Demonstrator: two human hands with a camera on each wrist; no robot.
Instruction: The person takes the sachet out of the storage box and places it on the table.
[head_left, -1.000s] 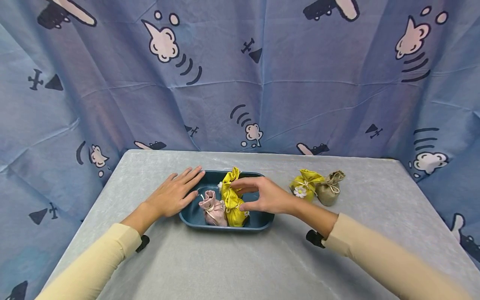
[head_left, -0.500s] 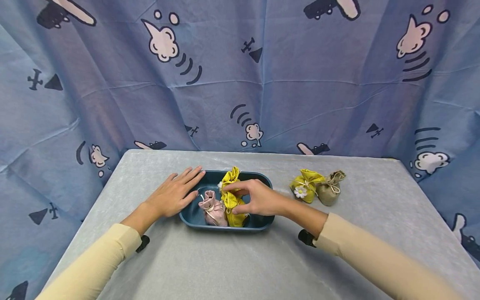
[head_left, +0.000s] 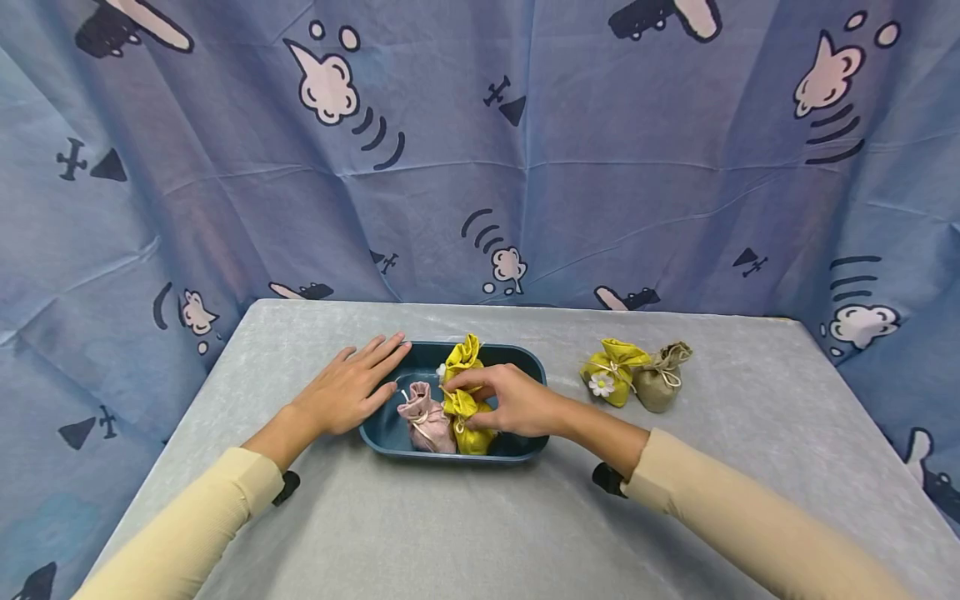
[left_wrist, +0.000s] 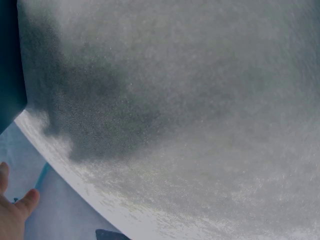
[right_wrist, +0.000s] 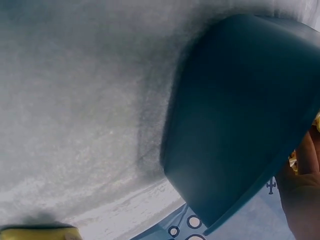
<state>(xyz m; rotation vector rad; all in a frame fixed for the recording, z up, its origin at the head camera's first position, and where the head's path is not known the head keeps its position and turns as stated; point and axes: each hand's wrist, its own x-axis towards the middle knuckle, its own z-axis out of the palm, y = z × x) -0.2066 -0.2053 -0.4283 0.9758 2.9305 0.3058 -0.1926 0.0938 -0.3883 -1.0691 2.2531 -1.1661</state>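
Observation:
A dark blue tray (head_left: 386, 429) stands mid-table in the head view. My left hand (head_left: 347, 392) lies with fingers spread at its left rim; the left wrist view catches part of that hand (left_wrist: 15, 215). Inside the tray, my right hand (head_left: 517, 402) pinches the gathered neck of the front yellow drawstring pouch (head_left: 472, 442) between thumb and fingers. Behind it leans another yellow pouch (head_left: 465, 350), partly hidden by the hand. A pink pouch (head_left: 429, 423) sits to their left, beside the front yellow one. In the right wrist view the tray wall hides most of the pouches.
To the right of the tray, a yellow pouch with a white flower (head_left: 611, 372) stands against an olive-brown pouch (head_left: 658, 379). The grey cloth-covered table (head_left: 420, 533) reaches back to a blue patterned curtain (head_left: 450, 125).
My right hand has moved left and slightly down, and its thumb and fingers have come together on the front yellow pouch's neck. The left hand stays where it was.

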